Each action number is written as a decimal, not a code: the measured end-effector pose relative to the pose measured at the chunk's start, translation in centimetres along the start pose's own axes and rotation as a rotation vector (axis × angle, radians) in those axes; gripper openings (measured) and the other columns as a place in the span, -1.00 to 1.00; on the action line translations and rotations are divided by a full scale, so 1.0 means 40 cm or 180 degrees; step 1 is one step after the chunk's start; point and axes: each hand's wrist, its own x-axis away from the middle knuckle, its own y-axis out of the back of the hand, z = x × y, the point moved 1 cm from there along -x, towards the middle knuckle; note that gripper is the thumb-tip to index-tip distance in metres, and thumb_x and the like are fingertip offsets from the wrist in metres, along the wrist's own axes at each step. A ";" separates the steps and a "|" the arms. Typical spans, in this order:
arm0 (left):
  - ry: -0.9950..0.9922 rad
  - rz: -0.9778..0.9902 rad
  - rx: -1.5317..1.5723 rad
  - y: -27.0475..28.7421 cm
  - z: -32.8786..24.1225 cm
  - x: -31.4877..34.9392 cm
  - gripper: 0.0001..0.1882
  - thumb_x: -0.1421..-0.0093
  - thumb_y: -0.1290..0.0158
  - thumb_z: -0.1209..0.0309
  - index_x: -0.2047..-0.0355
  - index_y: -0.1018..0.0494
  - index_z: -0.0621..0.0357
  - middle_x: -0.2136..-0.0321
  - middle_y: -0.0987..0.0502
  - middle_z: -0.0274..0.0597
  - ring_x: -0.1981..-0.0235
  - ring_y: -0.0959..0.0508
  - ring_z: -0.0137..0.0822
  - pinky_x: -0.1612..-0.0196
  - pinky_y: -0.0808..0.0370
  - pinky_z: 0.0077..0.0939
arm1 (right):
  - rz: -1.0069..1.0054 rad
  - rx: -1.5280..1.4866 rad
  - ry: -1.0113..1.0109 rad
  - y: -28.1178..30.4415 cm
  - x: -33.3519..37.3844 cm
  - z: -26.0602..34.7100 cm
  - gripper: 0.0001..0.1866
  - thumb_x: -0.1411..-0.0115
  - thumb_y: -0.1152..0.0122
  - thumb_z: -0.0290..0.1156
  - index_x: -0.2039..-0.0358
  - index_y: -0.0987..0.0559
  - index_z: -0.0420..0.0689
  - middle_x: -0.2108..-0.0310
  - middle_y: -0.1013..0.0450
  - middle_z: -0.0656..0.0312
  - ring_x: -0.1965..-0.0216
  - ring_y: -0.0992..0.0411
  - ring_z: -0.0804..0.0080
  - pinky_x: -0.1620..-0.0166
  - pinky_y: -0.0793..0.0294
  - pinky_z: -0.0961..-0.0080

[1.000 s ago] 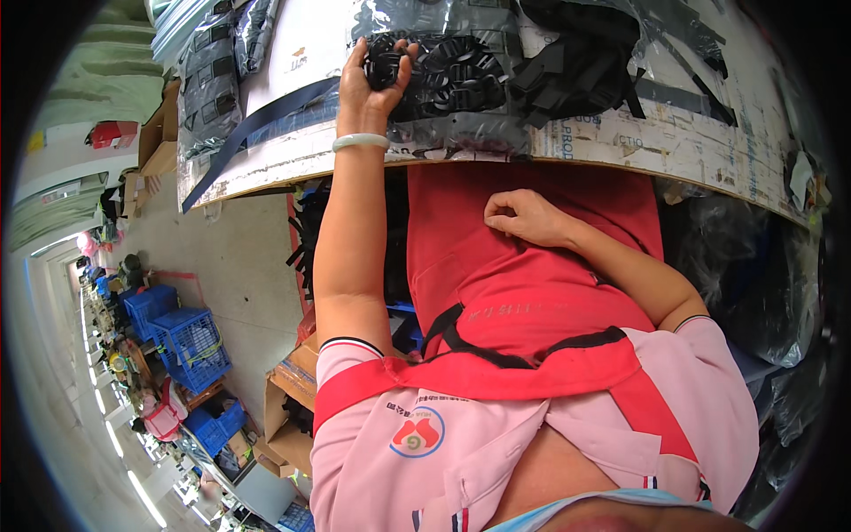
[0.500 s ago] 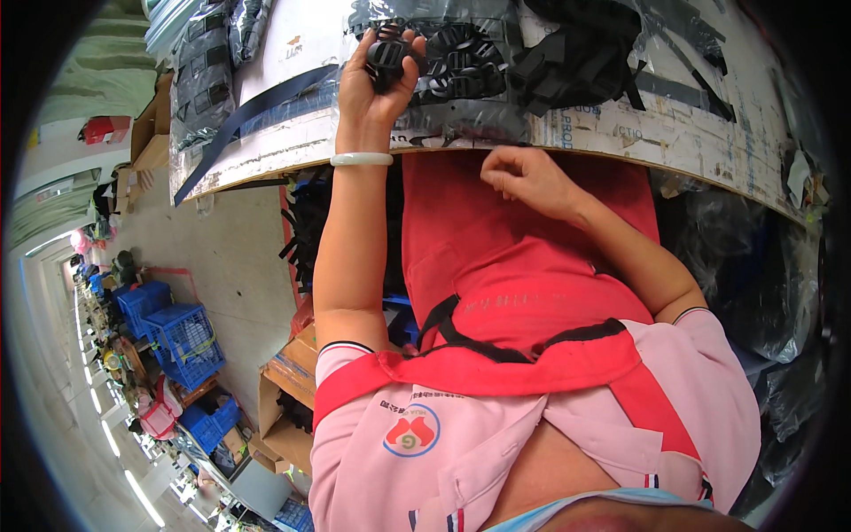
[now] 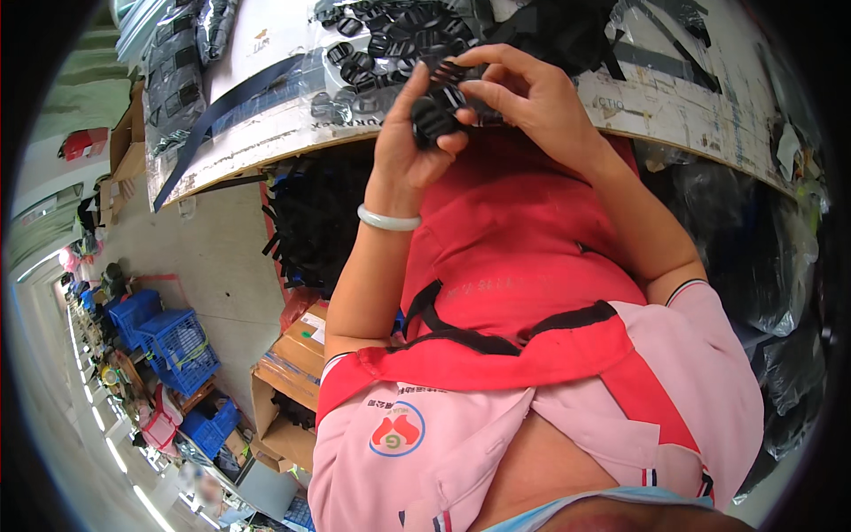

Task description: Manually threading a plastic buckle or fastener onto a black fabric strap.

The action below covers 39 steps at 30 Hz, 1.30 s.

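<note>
My left hand (image 3: pixel 406 146), with a pale bangle (image 3: pixel 389 218) at its wrist, is closed around several black plastic buckles (image 3: pixel 433 121) just over the table's near edge. From the right, my right hand (image 3: pixel 542 99) meets it, thumb and fingertips pinching a black slotted buckle (image 3: pixel 446 73) at the top of the bunch. Exactly how the held pieces touch one another is hard to make out. Beyond both hands, loose black buckles (image 3: pixel 359 66) lie scattered on clear plastic on the worn white table (image 3: pixel 266 111).
A dark strap (image 3: pixel 226 111) crosses the table at left, near bagged black parts (image 3: pixel 173 84). Black webbing (image 3: pixel 558 35) lies at the far right. Below left stand an open cardboard box (image 3: pixel 288 372) and blue crates (image 3: pixel 182 350). Plastic bags (image 3: pixel 745 257) hang at right.
My left hand has drawn back toward me and right with the buckles. My right hand has risen from the table's edge to meet it and now pinches a buckle. More scattered buckles show.
</note>
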 end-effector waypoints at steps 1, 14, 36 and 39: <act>-0.0032 -0.0088 -0.0054 0.005 0.025 0.007 -0.65 -0.34 0.09 0.07 0.11 -0.41 0.08 0.33 -0.51 -0.18 0.45 -0.54 -0.23 0.73 -0.40 -0.66 | 0.0134 -0.0016 -0.0022 -0.002 -0.002 -0.009 -0.77 -0.21 -0.19 -0.39 0.13 -0.55 -0.19 0.50 -0.48 0.34 0.48 -0.43 0.67 0.39 -0.43 0.69; 0.0234 -0.0495 -0.0097 0.148 0.163 0.103 -0.60 -0.30 -0.01 0.15 0.00 -0.36 0.15 0.27 -0.53 -0.08 0.43 -0.57 -0.19 0.67 -0.43 -0.63 | 0.0752 -0.1087 -0.1337 0.017 0.102 -0.128 -0.78 -0.21 -0.23 -0.32 0.24 -0.56 -0.21 0.59 -0.40 0.41 0.64 -0.25 0.74 0.56 -0.23 0.78; -0.0126 -0.0365 0.0165 0.214 0.183 0.102 -0.68 -0.33 0.04 0.25 0.11 -0.32 0.29 0.23 -0.46 -0.12 0.26 -0.53 -0.25 0.59 -0.48 -0.61 | 0.1201 -0.1047 -0.1711 -0.067 0.232 -0.173 -0.73 -0.26 -0.14 -0.37 0.08 -0.53 -0.25 0.34 -0.50 0.28 0.36 -0.45 0.60 0.30 -0.50 0.65; -0.0096 -0.0602 0.0124 0.215 0.185 0.098 -0.65 -0.32 0.03 0.25 0.09 -0.36 0.33 0.22 -0.52 -0.07 0.23 -0.58 -0.17 0.52 -0.55 -0.52 | 0.1001 -0.0916 -0.1655 -0.055 0.230 -0.172 -0.75 -0.28 -0.13 -0.38 0.09 -0.53 -0.23 0.39 -0.49 0.32 0.41 -0.43 0.64 0.34 -0.48 0.69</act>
